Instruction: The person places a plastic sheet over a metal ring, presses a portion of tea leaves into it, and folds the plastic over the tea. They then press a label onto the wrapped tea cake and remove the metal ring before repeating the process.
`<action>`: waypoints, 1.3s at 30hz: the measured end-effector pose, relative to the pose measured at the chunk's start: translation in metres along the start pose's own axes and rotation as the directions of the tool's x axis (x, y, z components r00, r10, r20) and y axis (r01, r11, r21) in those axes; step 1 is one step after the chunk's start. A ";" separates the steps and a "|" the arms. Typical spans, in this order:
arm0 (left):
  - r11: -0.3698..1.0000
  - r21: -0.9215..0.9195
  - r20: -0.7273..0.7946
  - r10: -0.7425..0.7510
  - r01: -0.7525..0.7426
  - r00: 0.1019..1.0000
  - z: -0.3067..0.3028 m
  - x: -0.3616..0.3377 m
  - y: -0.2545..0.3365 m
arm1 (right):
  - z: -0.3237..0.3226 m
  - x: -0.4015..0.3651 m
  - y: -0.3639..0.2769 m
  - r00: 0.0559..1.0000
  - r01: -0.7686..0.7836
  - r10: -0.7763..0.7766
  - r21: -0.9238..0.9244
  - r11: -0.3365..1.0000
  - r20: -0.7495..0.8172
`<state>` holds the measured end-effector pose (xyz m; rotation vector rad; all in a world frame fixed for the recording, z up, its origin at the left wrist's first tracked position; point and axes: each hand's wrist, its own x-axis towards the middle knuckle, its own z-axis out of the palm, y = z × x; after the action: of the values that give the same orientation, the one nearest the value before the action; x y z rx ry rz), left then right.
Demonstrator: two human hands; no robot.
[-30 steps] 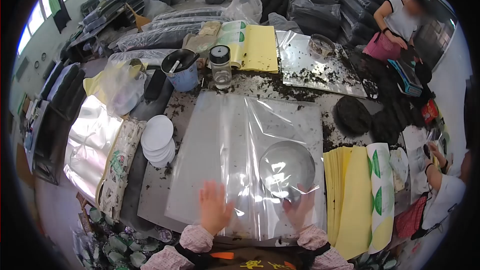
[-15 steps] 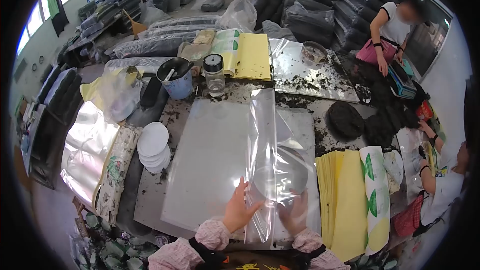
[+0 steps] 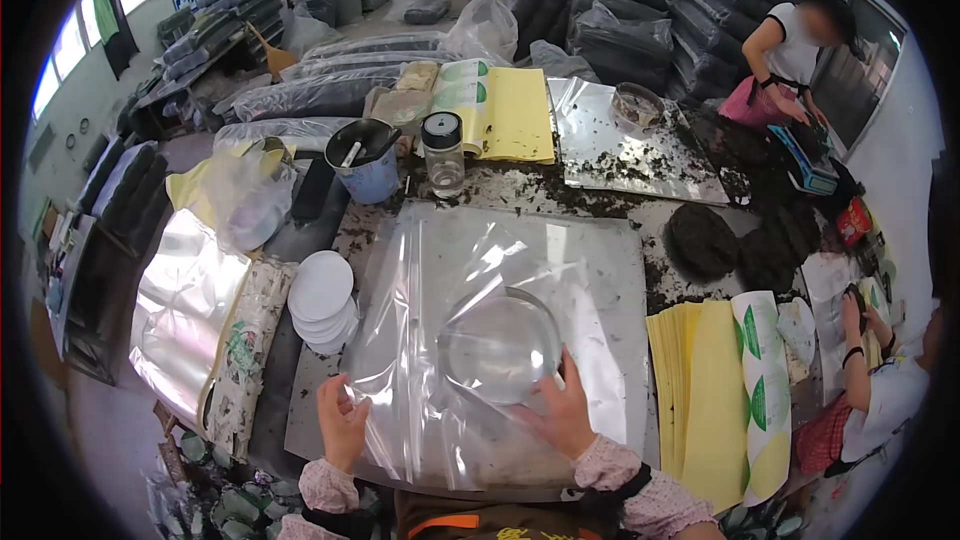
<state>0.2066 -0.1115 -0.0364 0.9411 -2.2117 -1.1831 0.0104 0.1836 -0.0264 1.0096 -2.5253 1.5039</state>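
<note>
A clear plastic film [image 3: 400,340] lies spread over the metal board [image 3: 610,260] in front of me. A round transparent ring or dish [image 3: 500,345] shows on the board; whether it is under or on the film I cannot tell. My right hand [image 3: 560,410] rests at the ring's lower right edge, thumb and fingers apart. My left hand [image 3: 343,425] is at the film's lower left edge, fingers curled near the thumb; whether film is between them is unclear.
White discs [image 3: 322,300] lie to the left, yellow sheets [image 3: 700,390] to the right. Behind stand a blue bucket [image 3: 368,175] and a lidded jar [image 3: 443,160]. Dark clumps [image 3: 702,240] lie at right. Two people [image 3: 790,55] work at the right side.
The film, earlier a narrow folded strip, is now spread out leftward. My left hand has moved left, and my right hand has shifted slightly left. The far co-worker's hands have moved.
</note>
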 end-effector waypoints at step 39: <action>0.800 0.318 0.459 0.339 -0.508 0.821 -0.002 0.044 0.018 | -0.139 -0.040 0.143 0.679 -0.674 0.686 0.151 0.724 -0.260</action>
<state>0.1726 -0.1379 -0.0170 0.3032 -2.8788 -0.7100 -0.0755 0.3610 -0.0776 -0.2479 -2.7629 1.6723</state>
